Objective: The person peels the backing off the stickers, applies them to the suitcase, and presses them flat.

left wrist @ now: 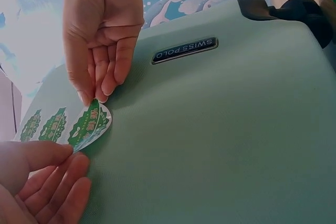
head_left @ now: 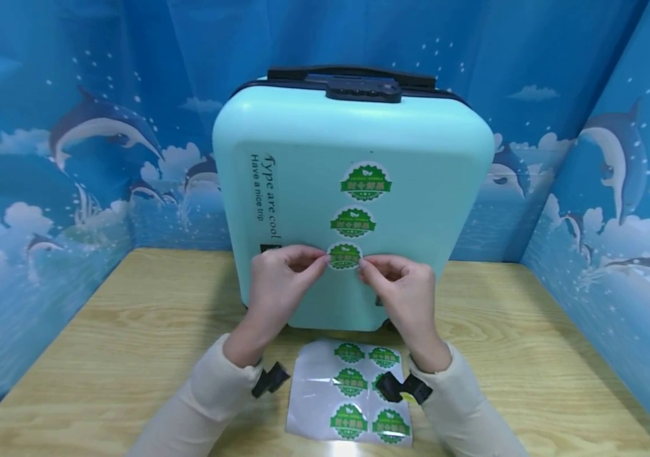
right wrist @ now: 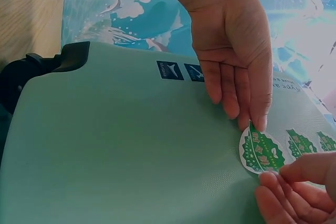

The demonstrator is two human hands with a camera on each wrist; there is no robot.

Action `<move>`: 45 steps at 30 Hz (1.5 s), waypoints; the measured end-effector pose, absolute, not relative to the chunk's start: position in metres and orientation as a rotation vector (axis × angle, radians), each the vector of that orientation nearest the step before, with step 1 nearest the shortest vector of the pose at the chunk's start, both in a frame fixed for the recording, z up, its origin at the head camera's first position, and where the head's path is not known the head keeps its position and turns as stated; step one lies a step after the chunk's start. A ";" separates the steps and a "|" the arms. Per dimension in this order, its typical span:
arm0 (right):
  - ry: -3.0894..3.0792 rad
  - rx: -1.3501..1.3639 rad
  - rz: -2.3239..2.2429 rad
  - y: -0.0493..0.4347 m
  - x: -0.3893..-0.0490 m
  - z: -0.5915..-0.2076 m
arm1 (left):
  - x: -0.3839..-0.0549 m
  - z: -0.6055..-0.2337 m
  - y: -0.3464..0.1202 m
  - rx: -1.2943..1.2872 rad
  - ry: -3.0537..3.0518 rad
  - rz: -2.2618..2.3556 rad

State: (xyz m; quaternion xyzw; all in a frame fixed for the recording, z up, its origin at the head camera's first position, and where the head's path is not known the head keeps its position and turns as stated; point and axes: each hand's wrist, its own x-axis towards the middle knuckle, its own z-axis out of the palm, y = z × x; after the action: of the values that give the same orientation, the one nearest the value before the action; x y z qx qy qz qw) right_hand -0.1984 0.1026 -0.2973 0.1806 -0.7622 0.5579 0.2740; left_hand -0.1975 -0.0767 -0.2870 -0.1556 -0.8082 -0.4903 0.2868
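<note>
A mint-green suitcase (head_left: 313,133) stands upright, its front bearing two round green-and-white stickers, an upper one (head_left: 366,182) and a lower one (head_left: 353,223). Below them, a third sticker (head_left: 344,256) is held at its edges by both hands. My left hand (head_left: 282,285) pinches its left edge between thumb and fingertips. The opposite edge is pinched by my right hand (head_left: 405,289). In the left wrist view the held sticker (left wrist: 90,125) looks bent, part of its rim standing off the suitcase. How much of its back touches the shell I cannot tell.
A sticker sheet (head_left: 310,406) with several green stickers lies on the wooden table (head_left: 148,324), in front of the suitcase and between the forearms. Blue dolphin-print curtains (head_left: 176,51) enclose the back and sides. A black handle (head_left: 353,76) tops the suitcase.
</note>
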 end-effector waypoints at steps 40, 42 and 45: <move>-2.094 0.434 1.535 0.103 -0.195 -0.293 | -0.196 -0.286 -0.077 -0.372 -2.147 -1.398; -2.095 0.443 1.522 0.103 -0.195 -0.293 | -0.195 -0.285 -0.077 -0.378 -2.149 -1.349; -2.090 0.453 1.514 0.103 -0.195 -0.293 | -0.195 -0.285 -0.077 -0.383 -2.153 -1.304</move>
State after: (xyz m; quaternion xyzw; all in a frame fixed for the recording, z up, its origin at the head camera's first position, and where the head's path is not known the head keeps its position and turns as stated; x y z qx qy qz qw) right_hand -0.1952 0.1027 -0.2930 0.1669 -0.7708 0.5582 0.2577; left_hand -0.1950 -0.0769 -0.2852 -0.1437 -0.8084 -0.4896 0.2934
